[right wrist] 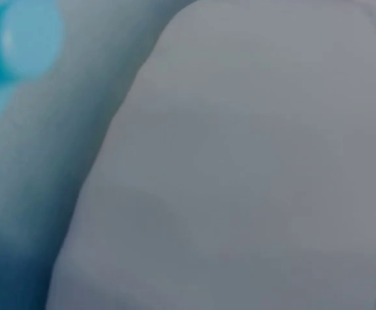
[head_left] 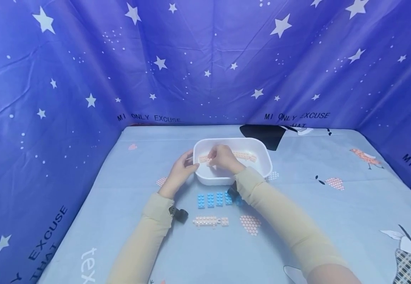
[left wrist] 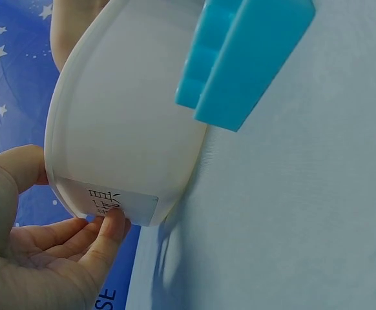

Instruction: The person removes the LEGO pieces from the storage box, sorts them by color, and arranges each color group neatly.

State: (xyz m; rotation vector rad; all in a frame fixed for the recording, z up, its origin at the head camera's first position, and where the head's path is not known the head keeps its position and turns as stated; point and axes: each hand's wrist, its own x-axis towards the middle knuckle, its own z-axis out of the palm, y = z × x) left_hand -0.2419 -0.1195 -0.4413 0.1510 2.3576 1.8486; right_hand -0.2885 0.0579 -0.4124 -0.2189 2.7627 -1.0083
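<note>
A white plastic tub [head_left: 205, 180] stands on the table with pale pink building bricks [head_left: 246, 156] inside it. My left hand [head_left: 182, 169] holds the tub's left end; in the left wrist view the thumb is at the rim and the fingertips press the labelled wall [left wrist: 136, 199]. Reaching over the near wall, my right hand [head_left: 223, 157] has its curled fingers low in the tub, pinching a small pale pink brick [head_left: 209, 162] that the fingers partly hide. The right wrist view shows mostly the tub's outer wall [right wrist: 240, 161].
Several blue bricks [head_left: 210, 200] stand in a row before the tub, the rightmost partly behind the right wrist. Nearer lies a joined pale pink brick piece [head_left: 206, 221] with a small pink block [head_left: 224, 221] at its right. A starry blue curtain [head_left: 205, 79] surrounds the table.
</note>
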